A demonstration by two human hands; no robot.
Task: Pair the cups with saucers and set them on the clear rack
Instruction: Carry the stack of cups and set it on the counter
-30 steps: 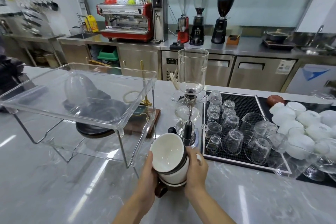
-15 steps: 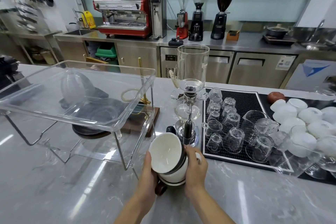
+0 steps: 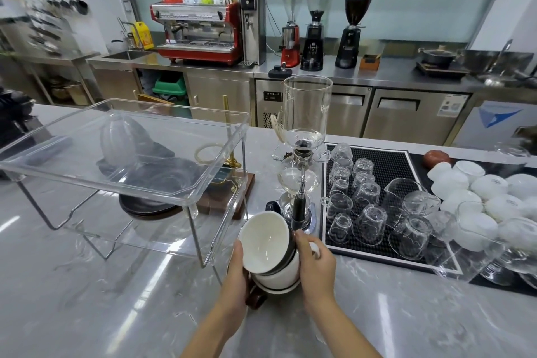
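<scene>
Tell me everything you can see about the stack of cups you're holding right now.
The stack of cups is glossy white ceramic, at least two nested. The top cup is tilted with its empty white inside facing the camera; a dark band runs beneath its rim. The stack sits on a white saucer, low over the grey counter, right of the clear rack. The left hand and right hand clasp its sides.

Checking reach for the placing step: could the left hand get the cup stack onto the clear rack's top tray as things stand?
Probably yes: the left hand grips the cup stack beside the clear rack, whose top tray looks bare.
</scene>
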